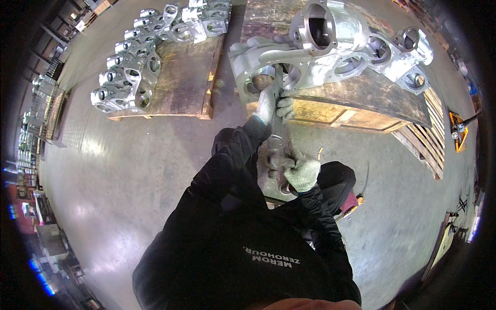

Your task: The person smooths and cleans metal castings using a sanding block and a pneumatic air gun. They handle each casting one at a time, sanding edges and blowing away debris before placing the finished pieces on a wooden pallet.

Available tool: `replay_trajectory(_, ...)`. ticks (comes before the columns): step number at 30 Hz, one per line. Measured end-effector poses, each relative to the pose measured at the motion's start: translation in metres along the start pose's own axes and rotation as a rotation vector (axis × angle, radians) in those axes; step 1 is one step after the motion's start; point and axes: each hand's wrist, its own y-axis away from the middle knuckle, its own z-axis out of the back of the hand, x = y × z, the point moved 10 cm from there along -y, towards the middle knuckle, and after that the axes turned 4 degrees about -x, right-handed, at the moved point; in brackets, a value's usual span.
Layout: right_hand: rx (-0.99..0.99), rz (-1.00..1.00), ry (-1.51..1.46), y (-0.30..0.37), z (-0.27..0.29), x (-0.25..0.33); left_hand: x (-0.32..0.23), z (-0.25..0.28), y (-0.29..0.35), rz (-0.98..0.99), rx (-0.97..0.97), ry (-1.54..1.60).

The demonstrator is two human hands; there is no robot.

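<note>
Both hands wear pale knitted gloves and grip one long, narrow grey power tool [276, 139] that looks like a belt sander. My left hand [274, 105] is closed round its front part, close to the casting. Further back, my right hand [303, 172] is wrapped round the rear body. The tool's slim tip reaches up to an opening in a large silvery metal casting [315, 59]; whether it touches the metal I cannot tell. This casting has several round bores and lies on a worn wooden platform [356, 98].
At the left, another wooden platform [188, 77] carries rows of similar castings [129, 77]. A slatted pallet [426, 134] sits by the right end of my platform, with a yellow pallet jack [458, 132] beyond. Wire cages [49, 113] line the far left. My knees are close below the tool.
</note>
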Motion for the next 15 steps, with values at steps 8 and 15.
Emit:
replay_trajectory(8, 0.013, 0.401, -0.164, 0.012, -0.006, 0.033, -0.002, 0.011, 0.0, 0.029, 0.056, 0.004)
replay_trajectory(15, -0.145, 0.749, -0.177, 0.036, 0.006, 0.058, -0.007, 0.007, 0.006, -0.019, 0.001, -0.03)
